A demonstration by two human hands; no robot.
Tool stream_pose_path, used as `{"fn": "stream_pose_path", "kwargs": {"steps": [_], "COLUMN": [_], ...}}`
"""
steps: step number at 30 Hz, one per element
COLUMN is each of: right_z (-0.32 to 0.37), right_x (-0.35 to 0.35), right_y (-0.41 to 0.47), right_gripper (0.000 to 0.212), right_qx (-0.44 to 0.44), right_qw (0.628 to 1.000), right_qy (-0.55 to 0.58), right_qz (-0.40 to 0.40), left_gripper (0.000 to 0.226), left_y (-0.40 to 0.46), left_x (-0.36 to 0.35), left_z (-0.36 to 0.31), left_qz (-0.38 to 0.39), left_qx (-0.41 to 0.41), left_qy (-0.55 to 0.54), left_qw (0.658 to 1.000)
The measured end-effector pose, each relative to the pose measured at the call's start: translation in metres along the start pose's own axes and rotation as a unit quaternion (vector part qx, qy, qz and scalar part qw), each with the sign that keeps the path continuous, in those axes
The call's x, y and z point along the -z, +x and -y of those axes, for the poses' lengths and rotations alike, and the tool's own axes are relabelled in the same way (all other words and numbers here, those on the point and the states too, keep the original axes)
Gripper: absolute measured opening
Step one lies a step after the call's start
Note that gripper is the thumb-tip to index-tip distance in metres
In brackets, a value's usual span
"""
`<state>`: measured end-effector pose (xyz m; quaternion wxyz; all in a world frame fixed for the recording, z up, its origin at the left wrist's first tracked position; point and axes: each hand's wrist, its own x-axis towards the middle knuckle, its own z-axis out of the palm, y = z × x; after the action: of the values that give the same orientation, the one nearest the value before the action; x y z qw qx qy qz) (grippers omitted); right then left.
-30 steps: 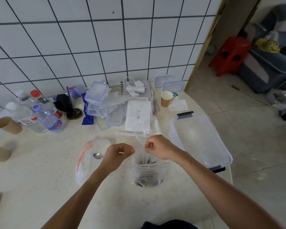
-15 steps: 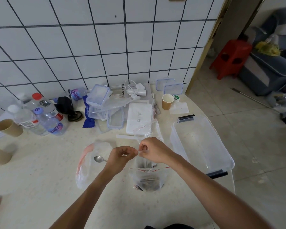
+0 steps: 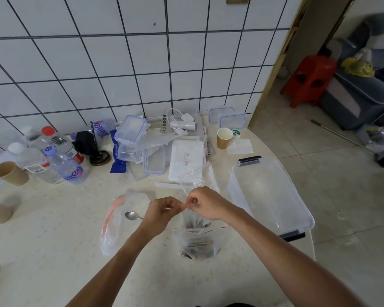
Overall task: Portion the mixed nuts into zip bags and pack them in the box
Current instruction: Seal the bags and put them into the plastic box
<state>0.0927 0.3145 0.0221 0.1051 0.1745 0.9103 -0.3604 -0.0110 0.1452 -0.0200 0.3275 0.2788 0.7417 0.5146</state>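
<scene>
1. The left hand (image 3: 162, 210) and the right hand (image 3: 205, 203) meet fingertip to fingertip above the zip bag (image 3: 196, 238), each pinching the top edge of the clear plastic.
2. The bag hangs from those pinches – its lower part, dark with mixed nuts (image 3: 197, 250), rests on the table (image 3: 53, 251).
3. A metal spoon (image 3: 132, 216) lies just left of the left hand, on a second clear bag with a red strip (image 3: 114, 220).
4. The clear plastic box (image 3: 273, 196) sits open to the right of the hands – black latches at both ends.
5. Water bottles (image 3: 60, 160), paper cups (image 3: 9, 172) and small lidded containers (image 3: 131, 129) crowd the far side by the tiled wall.
</scene>
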Motion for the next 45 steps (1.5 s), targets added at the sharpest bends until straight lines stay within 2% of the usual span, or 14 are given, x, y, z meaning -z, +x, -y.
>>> {"fn": "stream_pose_path", "kwargs": {"steps": [8, 14, 19, 24, 35, 45], "right_z": [0.002, -0.010, -0.015, -0.012, -0.019, -0.056], "right_x": [-0.002, 0.005, 0.002, 0.001, 0.011, 0.031], "right_y": [0.000, -0.007, -0.011, -0.009, -0.020, -0.046], "right_gripper": [0.016, 0.019, 0.017, 0.018, 0.022, 0.029], "right_qx": [0.039, 0.004, 0.008, 0.011, 0.073, 0.041], "right_qw": [0.998, 0.999, 1.000, 0.999, 0.989, 0.988], "right_qy": [-0.049, -0.033, -0.009, -0.010, -0.122, -0.146], "right_qz": [-0.018, -0.027, -0.027, -0.042, -0.044, -0.009], "left_gripper": [0.010, 0.017, 0.011, 0.005, 0.011, 0.017], "left_y": [0.002, 0.002, 0.004, 0.008, 0.009, 0.001], "left_x": [-0.001, -0.001, -0.005, -0.006, 0.006, 0.014], "left_z": [-0.006, 0.000, 0.001, -0.002, -0.001, 0.010], "left_qz": [0.026, 0.006, 0.031, 0.011, 0.033, 0.041], "left_qx": [-0.013, 0.007, -0.001, -0.034, -0.051, 0.008], "left_qy": [0.034, 0.038, 0.023, 0.027, 0.066, 0.023], "left_qw": [0.999, 0.999, 0.999, 0.999, 0.996, 0.999]}}
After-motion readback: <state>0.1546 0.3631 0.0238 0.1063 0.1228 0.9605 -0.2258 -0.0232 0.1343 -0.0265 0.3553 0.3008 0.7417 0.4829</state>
